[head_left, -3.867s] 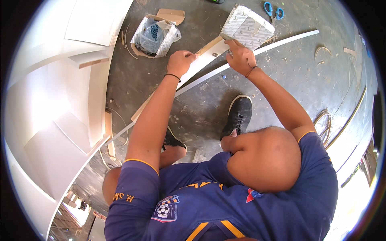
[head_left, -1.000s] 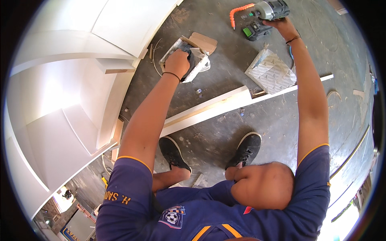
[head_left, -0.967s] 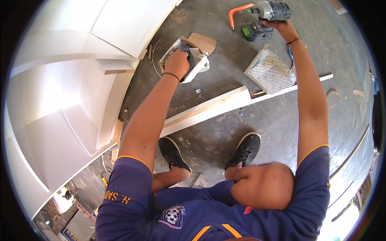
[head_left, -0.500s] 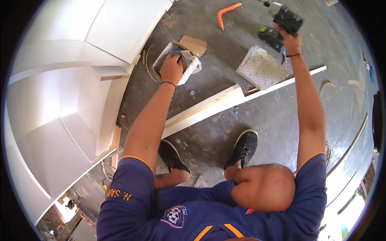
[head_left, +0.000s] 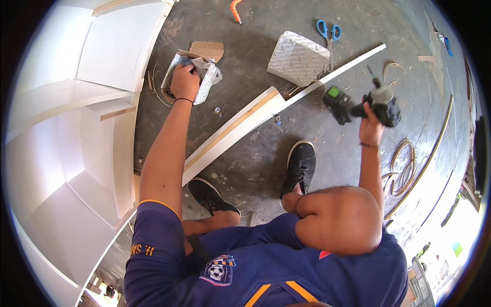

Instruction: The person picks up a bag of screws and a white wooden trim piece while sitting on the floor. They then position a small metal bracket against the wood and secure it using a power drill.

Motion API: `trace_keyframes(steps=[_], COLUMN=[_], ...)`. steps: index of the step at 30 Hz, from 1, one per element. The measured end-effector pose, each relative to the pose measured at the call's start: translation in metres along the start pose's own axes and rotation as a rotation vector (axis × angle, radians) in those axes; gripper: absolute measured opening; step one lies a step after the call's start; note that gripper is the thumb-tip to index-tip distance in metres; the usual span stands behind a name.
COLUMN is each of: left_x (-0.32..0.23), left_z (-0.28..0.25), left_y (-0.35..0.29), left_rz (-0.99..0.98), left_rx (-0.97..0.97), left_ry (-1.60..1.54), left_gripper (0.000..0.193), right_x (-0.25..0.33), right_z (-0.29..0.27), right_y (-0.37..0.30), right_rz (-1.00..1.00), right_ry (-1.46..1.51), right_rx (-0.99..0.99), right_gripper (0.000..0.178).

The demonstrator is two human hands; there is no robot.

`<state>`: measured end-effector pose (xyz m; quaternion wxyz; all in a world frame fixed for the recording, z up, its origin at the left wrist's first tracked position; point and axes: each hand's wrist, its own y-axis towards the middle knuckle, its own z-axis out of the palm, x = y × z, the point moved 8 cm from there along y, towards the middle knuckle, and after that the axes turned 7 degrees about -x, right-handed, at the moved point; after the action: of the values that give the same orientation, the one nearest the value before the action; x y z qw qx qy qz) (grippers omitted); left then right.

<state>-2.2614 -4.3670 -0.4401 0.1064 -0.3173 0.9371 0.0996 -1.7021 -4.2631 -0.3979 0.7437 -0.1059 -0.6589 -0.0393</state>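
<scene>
My left hand (head_left: 185,82) reaches into a small open cardboard box (head_left: 206,88) on the floor. Its fingers curl down among clear plastic bag (head_left: 203,66) and dark contents; the fingertips are hidden, and I cannot make out what they grip. Out to the right, my right hand (head_left: 372,128) is wrapped round the handle of a black and grey cordless drill (head_left: 384,105). A bit (head_left: 372,71) sticks out of its chuck, and the battery with a green patch (head_left: 335,102) faces left. The drill is held above the floor.
A long white board (head_left: 230,132) lies diagonally before my shoes. Beyond it are a patterned flat packet (head_left: 299,59), blue-handled scissors (head_left: 327,31) and an orange flexible shaft (head_left: 236,10). A white cabinet (head_left: 71,128) stands left. Coiled edging strip (head_left: 404,161) lies at right.
My right hand has drawn the drill back nearer to me, off the spot beside the packet. The scissors now show there. My left hand stays in the box while the view has shifted.
</scene>
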Motion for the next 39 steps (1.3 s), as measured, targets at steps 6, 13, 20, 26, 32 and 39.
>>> trace_keyframes(steps=[6, 13, 20, 26, 32, 39], left_x=[0.005, 0.016, 0.013, 0.016, 0.022, 0.025], left_z=[-0.003, 0.001, 0.007, 0.011, -0.005, -0.02], left_y=[-0.003, -0.008, -0.005, -0.001, -0.014, -0.013], left_rz=[0.005, 0.003, 0.008, -0.013, -0.102, -0.206], left_rx=[0.031, 0.005, 0.103, 0.134, -0.101, -0.064], left_ry=[0.029, -0.001, -0.002, 0.036, -0.285, -0.376], left_gripper=[0.018, 0.019, 0.019, 0.017, 0.012, 0.018], right_x=[0.002, -0.002, -0.001, -0.018, -0.011, -0.037], right_z=[0.033, 0.054, 0.04, 0.024, 0.027, 0.013], right_y=[-0.062, -0.061, -0.066, -0.068, -0.074, -0.09], right_rz=[-0.05, -0.357, -0.136, -0.045, -0.167, -0.407], right_ry=[-0.321, -0.775, -0.548, -0.398, -0.56, -0.664], right_rx=[0.199, 0.518, 0.343, 0.279, 0.389, 0.491], right_gripper=[0.029, 0.036, 0.033, 0.034, 0.037, 0.04])
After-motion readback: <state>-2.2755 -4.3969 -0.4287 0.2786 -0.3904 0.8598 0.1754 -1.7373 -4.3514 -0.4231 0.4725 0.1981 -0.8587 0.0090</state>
